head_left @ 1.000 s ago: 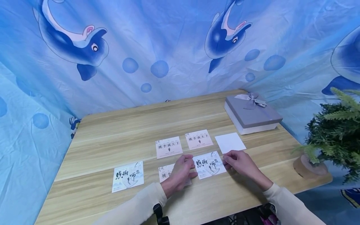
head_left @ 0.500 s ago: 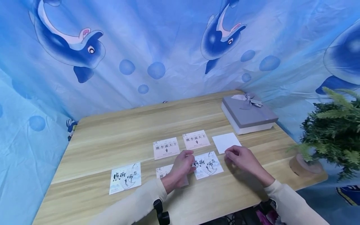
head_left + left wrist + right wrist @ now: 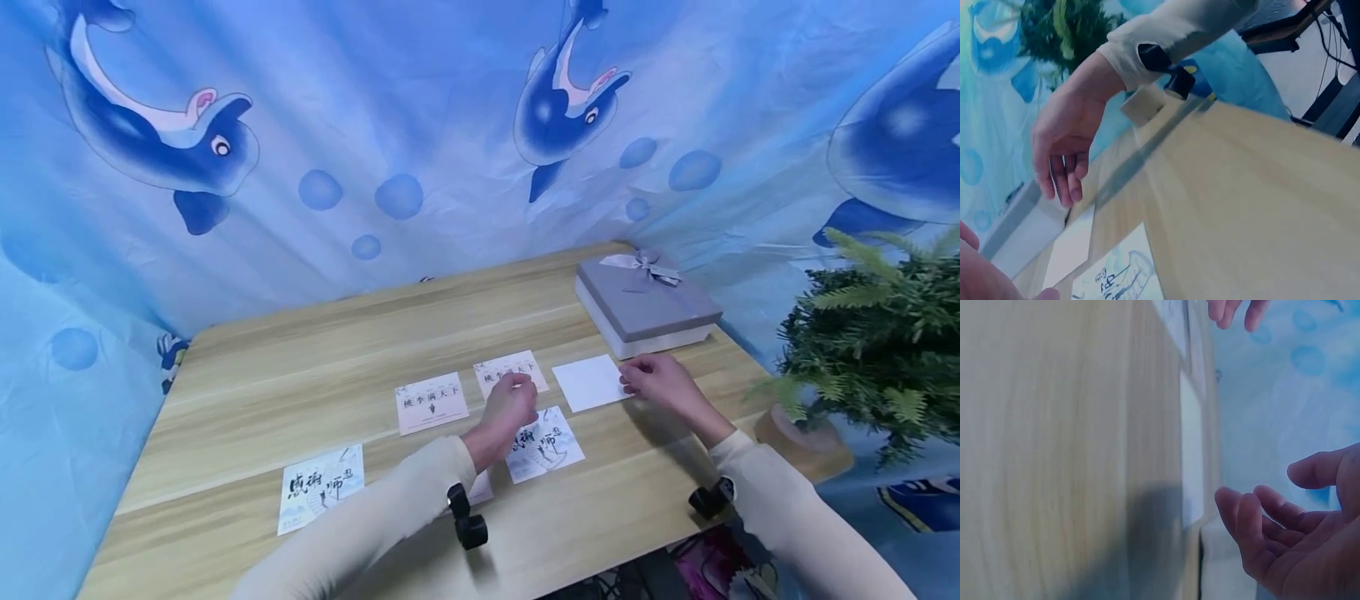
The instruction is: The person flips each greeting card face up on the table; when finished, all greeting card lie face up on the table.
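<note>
My left hand (image 3: pixel 506 417) hovers over the cards with its fingers relaxed and nothing visible in its grasp. Below it lies a square card with black calligraphy and a pale blue drawing (image 3: pixel 551 450). Behind the hand, a pale pink printed card (image 3: pixel 491 371) is partly covered. Beside the right edge of a blank white card (image 3: pixel 585 383) is my right hand (image 3: pixel 660 385). In the right wrist view its fingers (image 3: pixel 1249 531) are loosely bent, the thumb stands apart, and nothing is held. A shadow falls beneath that hand on the wood.
Another pink card (image 3: pixel 431 404) and another calligraphy card (image 3: pixel 321 487) lie farther left. My left forearm mostly hides one more card (image 3: pixel 480 489). A grey lidded gift box with a ribbon bow (image 3: pixel 652 300) stands back right. A potted artificial tree (image 3: pixel 870 350) is at the right edge.
Both hands have moved away from the near calligraphy card: the left up and forward, the right toward the blank card and box. The cards stay in place; the head view has shifted slightly.
</note>
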### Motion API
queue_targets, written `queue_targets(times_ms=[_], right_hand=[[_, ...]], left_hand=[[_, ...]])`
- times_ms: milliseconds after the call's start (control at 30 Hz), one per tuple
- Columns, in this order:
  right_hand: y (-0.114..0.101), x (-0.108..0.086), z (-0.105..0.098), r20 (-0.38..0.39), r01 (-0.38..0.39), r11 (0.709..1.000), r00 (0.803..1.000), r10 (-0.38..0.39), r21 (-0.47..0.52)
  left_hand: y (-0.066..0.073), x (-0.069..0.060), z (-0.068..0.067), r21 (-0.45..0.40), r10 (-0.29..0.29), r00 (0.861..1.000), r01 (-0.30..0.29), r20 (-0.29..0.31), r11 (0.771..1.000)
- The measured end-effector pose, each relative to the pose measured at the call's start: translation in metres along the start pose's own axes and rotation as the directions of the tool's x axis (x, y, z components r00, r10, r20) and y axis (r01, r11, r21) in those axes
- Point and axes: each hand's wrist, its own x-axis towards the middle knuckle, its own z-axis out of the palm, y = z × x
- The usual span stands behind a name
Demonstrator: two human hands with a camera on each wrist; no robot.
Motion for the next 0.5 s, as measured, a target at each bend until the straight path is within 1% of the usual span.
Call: queue_targets(times_ms=[67,133,233,300,367,500], right_hand=[[0.003,0.007,-0.001,0.0,-0.025,0.999,1.0,0.025,-0.023],[0.007,0.012,-0.002,0.001,-0.058,0.997,0.998,0.058,-0.051],[0.013,0.018,-0.004,-0.01,-0.079,0.989,0.997,0.078,-0.127],[0.016,0.021,-0.007,-0.022,-0.082,0.983,0.997,0.08,-0.166],[0.018,0.025,-0.006,-0.023,-0.086,0.978,0.996,0.083,-0.189],[0.018,0.031,-0.005,-0.01,-0.085,0.976,0.996,0.085,-0.199]], left_hand=[[-0.001,0.01,0.002,0.019,-0.013,1.0,0.013,-0.018,1.0],[-0.002,0.018,0.004,0.033,-0.041,0.999,0.042,-0.033,0.999],[-0.002,0.028,0.007,0.018,-0.068,0.997,0.069,-0.037,0.997],[0.0,0.033,0.011,-0.033,-0.08,0.997,0.079,-0.022,0.996],[-0.001,0.036,0.012,-0.098,-0.08,0.997,0.08,0.006,0.992],[0.0,0.038,0.017,-0.206,-0.089,0.994,0.101,0.067,0.973]])
